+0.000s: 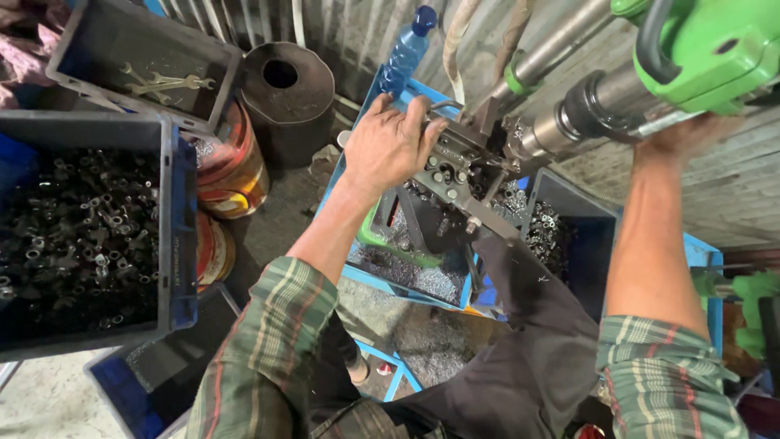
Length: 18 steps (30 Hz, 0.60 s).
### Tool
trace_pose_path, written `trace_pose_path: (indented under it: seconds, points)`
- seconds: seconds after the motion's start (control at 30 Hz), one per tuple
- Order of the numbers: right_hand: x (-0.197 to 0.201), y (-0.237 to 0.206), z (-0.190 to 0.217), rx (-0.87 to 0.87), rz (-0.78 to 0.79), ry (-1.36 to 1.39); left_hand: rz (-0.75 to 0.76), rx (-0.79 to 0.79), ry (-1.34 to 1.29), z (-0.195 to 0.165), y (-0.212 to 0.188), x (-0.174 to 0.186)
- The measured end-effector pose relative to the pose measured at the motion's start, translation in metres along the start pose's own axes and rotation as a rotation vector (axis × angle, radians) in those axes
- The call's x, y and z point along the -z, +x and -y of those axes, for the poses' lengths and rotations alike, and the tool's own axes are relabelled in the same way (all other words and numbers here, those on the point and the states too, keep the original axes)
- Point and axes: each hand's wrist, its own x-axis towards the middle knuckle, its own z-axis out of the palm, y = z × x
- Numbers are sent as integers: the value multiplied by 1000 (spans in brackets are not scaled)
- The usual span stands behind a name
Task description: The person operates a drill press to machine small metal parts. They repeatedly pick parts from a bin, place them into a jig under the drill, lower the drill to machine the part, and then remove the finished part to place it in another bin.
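Nearest the camera, two green plaid sleeves (pixel 268 358) are being held out over a dark trouser leg (pixel 520 349). The left hand (pixel 390 146) is being laid palm-down, fingers curled loosely, on the metal fixture (pixel 455 167) of a drilling machine, which is being touched at its near edge. The right hand (pixel 686 134) is being raised under the green machine head (pixel 707 49); its grip is hidden, so whether it is closed cannot be told. Beneath the fixture, metal shavings are being caught in a blue tray (pixel 406 276). To the left, small dark metal parts are being kept in a grey crate (pixel 175 236). Farther back, spanners (pixel 166 81) are lying in another crate, with a blue bottle (pixel 406 49) standing behind.
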Motion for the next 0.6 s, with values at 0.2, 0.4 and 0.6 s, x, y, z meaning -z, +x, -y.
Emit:
trace_pose_path:
  seconds: [0.2, 0.4, 0.6]
  points:
    - [2, 13, -9, -437, -69, 390, -14, 9, 52, -1, 4, 0]
    - [13, 12, -9, -637, -113, 695, 138, 174, 11, -13, 2, 17]
    - [41, -67, 12, -1009, -522, 560, 138, 571, -79, -35, -24, 41]
